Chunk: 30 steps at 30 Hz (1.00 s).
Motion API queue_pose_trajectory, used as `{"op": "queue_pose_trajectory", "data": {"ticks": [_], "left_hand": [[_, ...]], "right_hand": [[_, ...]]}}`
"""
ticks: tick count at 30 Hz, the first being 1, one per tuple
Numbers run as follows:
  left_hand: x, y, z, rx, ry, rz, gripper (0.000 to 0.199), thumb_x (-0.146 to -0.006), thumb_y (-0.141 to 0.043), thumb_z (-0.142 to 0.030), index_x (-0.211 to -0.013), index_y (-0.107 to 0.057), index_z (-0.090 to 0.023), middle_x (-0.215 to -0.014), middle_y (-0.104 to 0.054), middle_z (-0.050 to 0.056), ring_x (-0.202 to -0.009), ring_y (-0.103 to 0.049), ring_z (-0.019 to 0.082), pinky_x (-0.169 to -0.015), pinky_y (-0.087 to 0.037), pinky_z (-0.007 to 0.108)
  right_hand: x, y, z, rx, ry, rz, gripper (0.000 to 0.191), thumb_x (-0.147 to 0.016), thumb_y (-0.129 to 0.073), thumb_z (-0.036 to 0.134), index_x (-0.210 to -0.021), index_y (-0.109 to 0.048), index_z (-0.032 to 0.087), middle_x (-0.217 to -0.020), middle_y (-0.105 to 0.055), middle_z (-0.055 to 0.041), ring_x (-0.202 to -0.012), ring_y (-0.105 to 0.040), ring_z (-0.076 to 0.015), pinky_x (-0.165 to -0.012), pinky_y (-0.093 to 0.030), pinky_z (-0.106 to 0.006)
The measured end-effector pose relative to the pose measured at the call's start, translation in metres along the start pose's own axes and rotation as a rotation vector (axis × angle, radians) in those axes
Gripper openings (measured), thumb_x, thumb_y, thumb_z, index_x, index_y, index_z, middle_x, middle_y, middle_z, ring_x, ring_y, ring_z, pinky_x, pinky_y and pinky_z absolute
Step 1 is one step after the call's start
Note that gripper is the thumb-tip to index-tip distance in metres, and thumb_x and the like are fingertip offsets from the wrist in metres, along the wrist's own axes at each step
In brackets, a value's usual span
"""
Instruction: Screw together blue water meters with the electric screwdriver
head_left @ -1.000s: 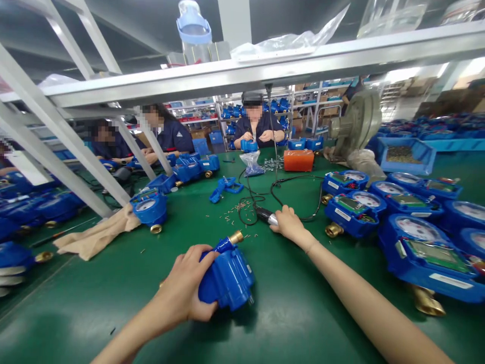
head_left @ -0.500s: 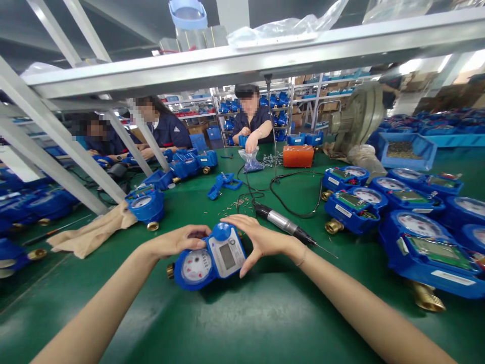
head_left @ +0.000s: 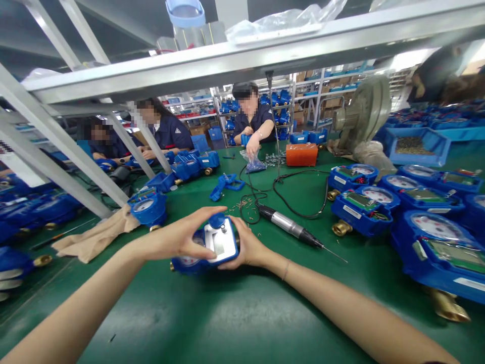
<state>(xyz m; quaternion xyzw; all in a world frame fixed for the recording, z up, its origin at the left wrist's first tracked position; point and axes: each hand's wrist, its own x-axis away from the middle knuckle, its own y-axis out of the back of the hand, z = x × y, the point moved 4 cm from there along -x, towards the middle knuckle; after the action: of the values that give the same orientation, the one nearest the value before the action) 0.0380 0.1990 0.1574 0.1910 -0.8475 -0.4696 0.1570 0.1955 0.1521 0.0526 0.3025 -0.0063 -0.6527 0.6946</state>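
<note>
In front of me, just over the green bench, is a blue water meter [head_left: 220, 242] with a white display panel and a small round blue cap. My left hand [head_left: 184, 235] reaches across its dial side, thumb at the panel's lower left edge and fingers at the far side. The dial is largely covered by that hand. My right hand [head_left: 248, 245] grips the meter's right side, thumb below and fingers behind. Beyond my hands lie loose screws [head_left: 244, 203] and a blue plastic frame [head_left: 227, 186]. To the right rests an electric screwdriver [head_left: 290, 227] with its long bit toward me.
Several opened blue meters [head_left: 364, 207] stand on the right, some with brass fittings protruding. A beige cloth [head_left: 94, 235] and more meters [head_left: 146, 205] are at left. A metal shelf beam [head_left: 242, 60] crosses overhead. A co-worker [head_left: 252, 121] sits opposite, hand in a plastic bag.
The meter has tilted up so its panel catches glare. My left hand has shifted right onto the panel's edge, and my right hand has closed around the side. The view has shifted slightly.
</note>
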Motion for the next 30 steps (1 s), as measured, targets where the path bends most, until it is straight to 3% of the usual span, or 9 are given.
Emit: {"op": "queue_pose_trajectory", "data": {"ticks": [3,6,11,20,30], "left_hand": [[-0.011,-0.012,-0.022,-0.341,-0.034,-0.048,0.106,-0.061,-0.081,-0.050,-0.150,-0.028,-0.027,-0.151,-0.032,0.016,-0.134,-0.038,0.039,-0.109,-0.036,0.053],[-0.022,-0.017,-0.026,-0.471,-0.019,-0.011,0.101,-0.058,-0.081,-0.047,-0.145,-0.035,-0.024,-0.137,-0.045,0.016,-0.120,-0.049,0.037,-0.098,-0.045,0.049],[-0.029,-0.006,-0.025,-0.536,-0.048,0.055,0.091,-0.063,-0.073,-0.042,-0.144,-0.033,-0.027,-0.129,-0.047,0.011,-0.109,-0.055,0.032,-0.087,-0.050,0.040],[-0.033,-0.002,-0.015,-0.464,-0.113,0.055,0.085,-0.063,-0.073,-0.040,-0.138,-0.035,-0.029,-0.124,-0.046,0.006,-0.106,-0.056,0.027,-0.091,-0.046,0.035],[-0.034,-0.002,-0.015,-0.551,-0.125,0.092,0.080,-0.065,-0.073,-0.045,-0.134,-0.037,-0.028,-0.125,-0.047,0.007,-0.103,-0.057,0.029,-0.085,-0.048,0.038]], "right_hand": [[-0.003,-0.006,0.003,0.051,-0.075,-0.045,0.123,-0.036,-0.091,0.051,-0.139,-0.035,0.015,-0.136,-0.045,-0.0167,-0.126,-0.042,-0.0352,-0.110,-0.032,-0.050],[-0.006,-0.008,0.005,0.085,-0.096,-0.066,0.124,-0.036,-0.089,0.057,-0.139,-0.034,0.015,-0.132,-0.045,-0.0151,-0.123,-0.042,-0.0349,-0.107,-0.034,-0.051],[-0.009,-0.008,0.004,0.114,-0.104,-0.093,0.122,-0.036,-0.087,0.060,-0.138,-0.035,0.019,-0.125,-0.044,-0.0104,-0.115,-0.044,-0.0320,-0.100,-0.038,-0.049],[-0.010,-0.010,0.001,0.100,-0.192,-0.098,0.118,-0.033,-0.087,0.060,-0.133,-0.040,0.022,-0.108,-0.043,-0.0049,-0.102,-0.044,-0.0276,-0.091,-0.042,-0.045],[-0.007,-0.016,-0.004,0.119,-0.164,-0.153,0.117,-0.033,-0.087,0.061,-0.133,-0.039,0.024,-0.105,-0.041,-0.0025,-0.102,-0.044,-0.0262,-0.087,-0.043,-0.043]]}}
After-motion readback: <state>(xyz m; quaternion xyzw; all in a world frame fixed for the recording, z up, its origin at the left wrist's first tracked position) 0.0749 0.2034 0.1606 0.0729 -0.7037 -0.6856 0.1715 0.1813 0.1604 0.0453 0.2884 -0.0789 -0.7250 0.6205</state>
